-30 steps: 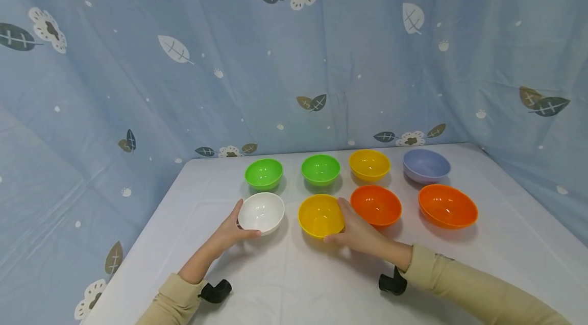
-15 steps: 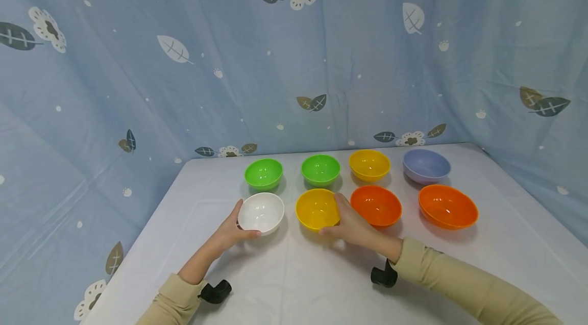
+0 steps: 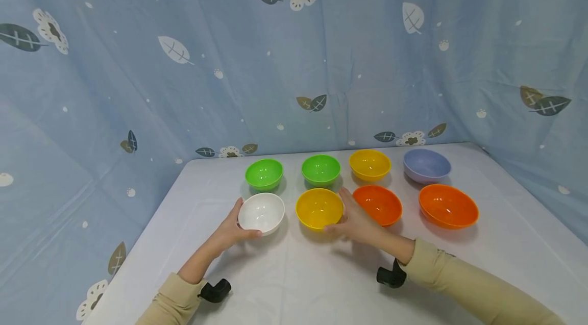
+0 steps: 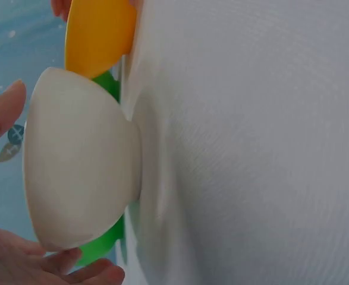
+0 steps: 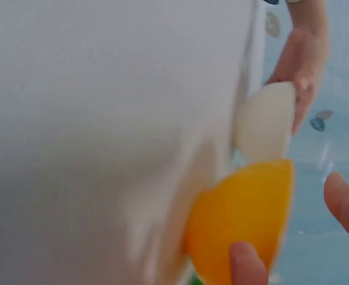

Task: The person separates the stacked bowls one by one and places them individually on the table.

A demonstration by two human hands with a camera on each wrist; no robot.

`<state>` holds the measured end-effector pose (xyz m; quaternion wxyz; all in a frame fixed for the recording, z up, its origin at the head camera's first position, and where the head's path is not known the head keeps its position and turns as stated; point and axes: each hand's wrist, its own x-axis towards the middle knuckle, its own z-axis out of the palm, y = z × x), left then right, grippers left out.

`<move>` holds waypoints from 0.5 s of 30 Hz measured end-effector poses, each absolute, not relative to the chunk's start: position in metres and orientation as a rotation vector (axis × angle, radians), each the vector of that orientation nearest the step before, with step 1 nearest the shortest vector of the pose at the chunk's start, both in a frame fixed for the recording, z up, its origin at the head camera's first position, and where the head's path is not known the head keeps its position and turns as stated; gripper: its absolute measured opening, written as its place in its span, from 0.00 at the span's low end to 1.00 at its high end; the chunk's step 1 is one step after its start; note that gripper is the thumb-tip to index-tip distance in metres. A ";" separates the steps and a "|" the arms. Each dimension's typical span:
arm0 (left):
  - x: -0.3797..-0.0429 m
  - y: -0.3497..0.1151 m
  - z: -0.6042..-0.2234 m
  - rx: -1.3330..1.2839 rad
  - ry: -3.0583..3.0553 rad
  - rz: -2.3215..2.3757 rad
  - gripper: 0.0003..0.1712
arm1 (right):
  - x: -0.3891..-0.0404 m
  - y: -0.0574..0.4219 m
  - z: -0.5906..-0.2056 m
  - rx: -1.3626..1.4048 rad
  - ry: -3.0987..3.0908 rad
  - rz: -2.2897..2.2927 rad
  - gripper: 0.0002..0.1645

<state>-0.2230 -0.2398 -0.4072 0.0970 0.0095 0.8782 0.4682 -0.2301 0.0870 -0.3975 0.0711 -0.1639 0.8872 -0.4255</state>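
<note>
A white bowl [image 3: 262, 213] stands on the table at the front left. My left hand [image 3: 231, 233] curves loosely beside it, thumb at the near rim and fingers along the left side. In the left wrist view a gap shows between the thumb [image 4: 5, 113] and the white bowl [image 4: 79, 160]. To the right, a yellow bowl [image 3: 319, 208] also rests upright on the table. Spread at its right side is my right hand [image 3: 358, 224]. In the right wrist view one fingertip [image 5: 245, 264] overlaps the yellow bowl [image 5: 239, 208], while the thumb is apart from it.
Behind stand two green bowls [image 3: 264, 174] [image 3: 320, 170], another yellow bowl [image 3: 369, 165] and a periwinkle bowl [image 3: 426, 166]. Two orange bowls [image 3: 383, 205] [image 3: 447, 206] continue the front row rightward, the nearer one partly behind my right hand. A patterned blue curtain [image 3: 257, 70] borders the white table [image 3: 275, 284].
My right hand first moved the front yellow bowl slightly back and left, then drew away to the right with its fingers spread. The left hand and the white bowl have stayed put.
</note>
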 end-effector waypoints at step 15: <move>-0.222 -0.263 -0.390 0.157 2.873 1.077 0.66 | -0.211 0.187 -0.351 -0.486 2.975 -1.157 0.56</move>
